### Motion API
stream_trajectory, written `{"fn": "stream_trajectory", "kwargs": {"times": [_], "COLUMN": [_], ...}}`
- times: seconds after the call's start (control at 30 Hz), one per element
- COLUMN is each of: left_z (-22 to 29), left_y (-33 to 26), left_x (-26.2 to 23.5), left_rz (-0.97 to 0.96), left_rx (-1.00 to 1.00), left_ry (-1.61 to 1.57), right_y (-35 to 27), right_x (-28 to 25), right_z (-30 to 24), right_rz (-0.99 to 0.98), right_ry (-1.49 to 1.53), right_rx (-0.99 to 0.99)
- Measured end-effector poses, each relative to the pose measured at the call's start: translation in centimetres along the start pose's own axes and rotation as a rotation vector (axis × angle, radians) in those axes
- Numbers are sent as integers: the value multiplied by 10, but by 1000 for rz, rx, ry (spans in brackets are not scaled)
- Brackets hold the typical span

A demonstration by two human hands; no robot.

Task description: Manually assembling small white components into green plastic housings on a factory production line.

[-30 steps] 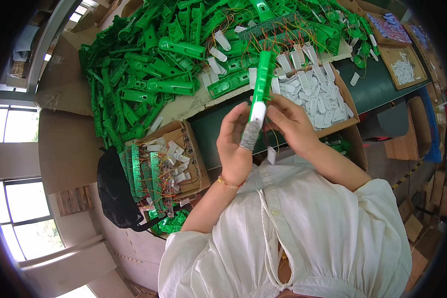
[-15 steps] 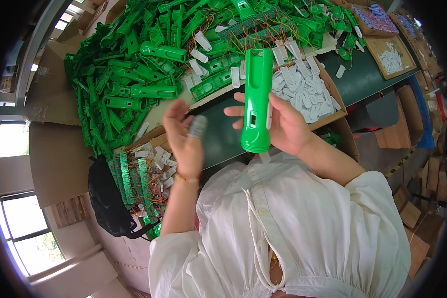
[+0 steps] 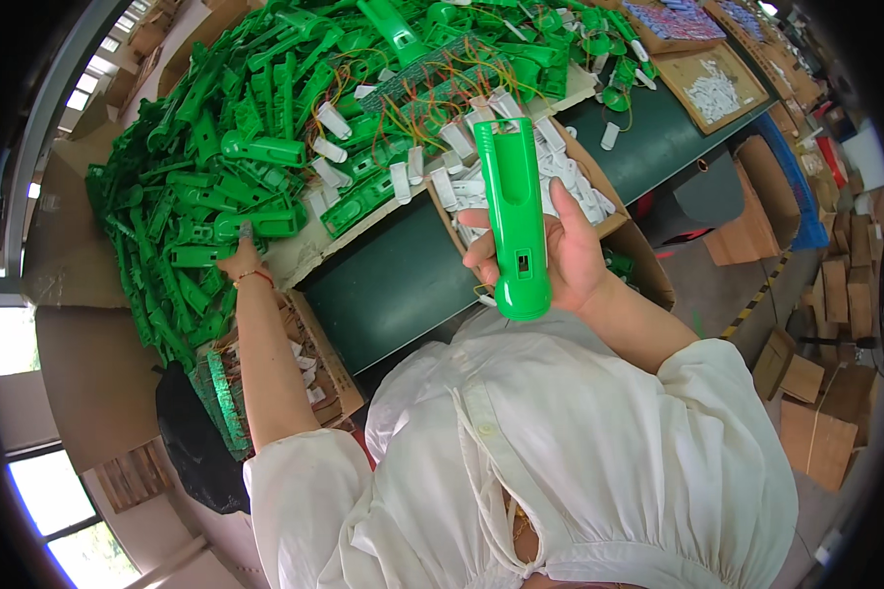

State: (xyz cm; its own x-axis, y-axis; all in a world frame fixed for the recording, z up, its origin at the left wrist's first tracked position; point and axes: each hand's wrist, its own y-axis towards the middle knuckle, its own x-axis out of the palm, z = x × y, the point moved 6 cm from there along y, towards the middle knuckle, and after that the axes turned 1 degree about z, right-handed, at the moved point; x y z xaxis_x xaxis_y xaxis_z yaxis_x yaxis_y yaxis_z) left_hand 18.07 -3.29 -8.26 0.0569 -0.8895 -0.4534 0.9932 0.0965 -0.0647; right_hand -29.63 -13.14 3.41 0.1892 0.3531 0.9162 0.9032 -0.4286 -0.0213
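My right hand point(image 3: 580, 260) holds a green flashlight casing point(image 3: 517, 216) upright in front of my chest, its fingers behind it and its thumb at the right side. The casing has a long hollow near its top and a small dark slot lower down. At the left, my left hand point(image 3: 240, 261) reaches into a pile of green casing halves point(image 3: 206, 182). Its taped thumb lies against one green flashlight casing half point(image 3: 273, 222), closed on its end; the other fingers are partly hidden.
Behind the held casing stands a box of white plastic pieces point(image 3: 589, 191). Wired circuit boards point(image 3: 442, 79) lie on the pile. A tray of small white parts point(image 3: 714, 93) sits at the far right on the dark green table point(image 3: 393, 294). A black bag point(image 3: 198, 437) hangs at the left.
My left hand has moved left and away from me, from beside the held casing to the pile. My right hand still holds its casing, now turned slightly. The view has shifted.
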Motion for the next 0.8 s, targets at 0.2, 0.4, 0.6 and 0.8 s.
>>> {"fn": "stream_trajectory", "kwargs": {"times": [0.2,0.4,0.6,0.8], "left_z": [32,32,47,48], "left_y": [-60,-76,-75,-84], "left_x": [23,22,24,37], "left_rz": [-510,-393,-217,-384], "left_rx": [-240,-207,287,311], "left_ry": [-189,-285,-81,-311], "right_y": [-17,-33,-47,-49], "right_x": [-11,-18,-21,-29], "right_z": [-20,-31,-44,-54], "right_rz": [-40,12,214,-53], "right_ry": [42,29,-52,17], "right_rx": [-88,-145,-236,-323]}}
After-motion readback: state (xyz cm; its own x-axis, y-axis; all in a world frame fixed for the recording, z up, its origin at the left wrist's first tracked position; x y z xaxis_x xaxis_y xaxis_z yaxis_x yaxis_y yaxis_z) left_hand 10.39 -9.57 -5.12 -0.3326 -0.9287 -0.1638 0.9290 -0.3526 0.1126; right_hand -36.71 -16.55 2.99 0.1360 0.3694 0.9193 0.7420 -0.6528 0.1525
